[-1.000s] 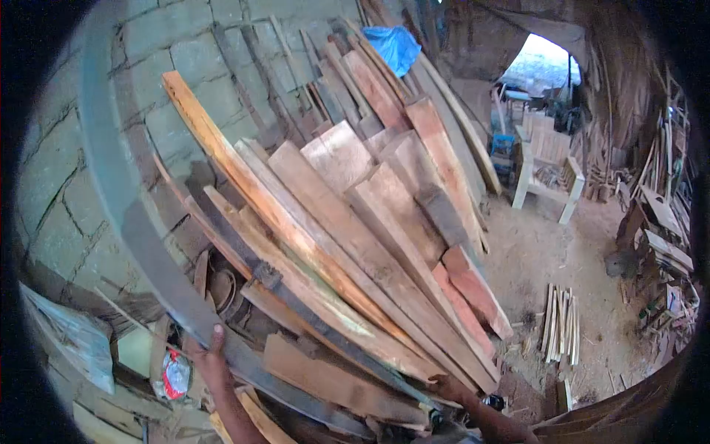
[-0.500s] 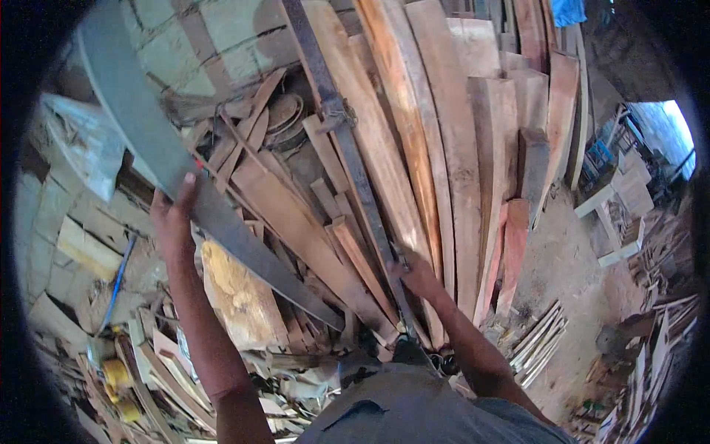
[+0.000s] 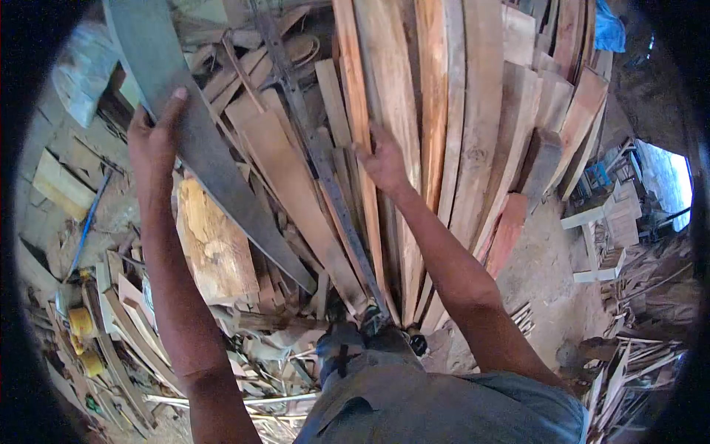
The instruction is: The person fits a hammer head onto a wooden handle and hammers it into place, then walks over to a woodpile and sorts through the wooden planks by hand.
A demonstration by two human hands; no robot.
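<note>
On the left, my left hand (image 3: 157,137) is closed around the edge of a long, smooth grey board (image 3: 203,159), with the thumb on its face. This board slants from the upper left down toward my legs. My right hand (image 3: 386,164) grips the edge of a narrow reddish-brown wooden plank (image 3: 356,81), fingers curled at its right side. Between the two hands, a dark metal bar (image 3: 296,103) with holes leans among the boards. Left of the bar stands a wider brown board (image 3: 277,152).
Several tall planks (image 3: 481,103) lean in a row on the right. A pale slab with a rough face (image 3: 211,244) stands below the grey board. Scrap strips (image 3: 621,385) lie at lower right, yellow containers (image 3: 81,322) at lower left. A wooden frame (image 3: 599,229) stands farther right.
My right hand has let go of the metal bar and moved up to the narrow plank. The bar now leans farther left. My left hand still holds the grey board.
</note>
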